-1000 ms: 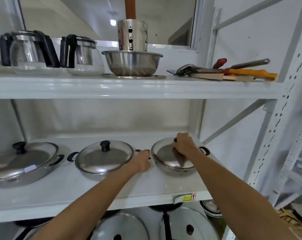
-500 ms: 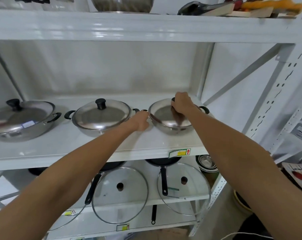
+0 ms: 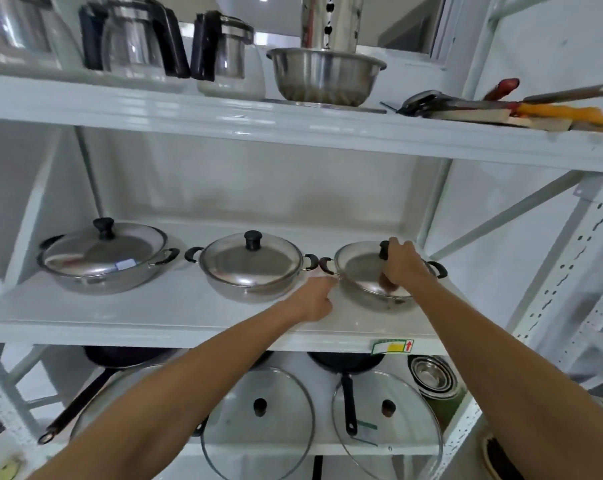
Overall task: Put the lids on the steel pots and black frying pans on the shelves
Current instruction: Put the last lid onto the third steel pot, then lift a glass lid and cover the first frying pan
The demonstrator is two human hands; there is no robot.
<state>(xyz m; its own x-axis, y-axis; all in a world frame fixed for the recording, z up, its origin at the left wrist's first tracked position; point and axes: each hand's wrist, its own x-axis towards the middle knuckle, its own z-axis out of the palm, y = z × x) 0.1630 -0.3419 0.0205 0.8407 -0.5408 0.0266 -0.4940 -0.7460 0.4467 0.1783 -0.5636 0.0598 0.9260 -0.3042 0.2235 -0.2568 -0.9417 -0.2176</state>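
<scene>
1. Head view, the setting: white metal shelving fills the frame, and the middle shelf (image 3: 154, 317) carries 3 steel pots in a row; the upper shelf holds glass jugs, a steel bowl (image 3: 324, 77) and some utensils

2. Head view, the grip: the right hand (image 3: 402, 263) is closed over the black knob of the lid (image 3: 359, 268) on the right-hand pot (image 3: 379, 299), fingers wrapped around it. The left hand (image 3: 314, 299) is loosely curled at that pot's left rim, just below its dark left handle (image 3: 326, 265); whether it pinches the rim or only touches it cannot be told

3. Head view, the key relation: the lid lies directly under the right hand and seems to sit slightly tilted, its near-left edge by the left hand. The right hand is the nearer one to the knob, so seating the lid looks like a small settle straight down, with the left hand steadying the pot from the side

4. Head view, what remains: the middle pot (image 3: 251, 271) and left pot (image 3: 102, 261) already wear their lids. On the lower shelf, 2 glass lids (image 3: 258, 427) lean in front of the black frying pans (image 3: 345, 362), which appear uncovered, so that shelf is likely next
</scene>
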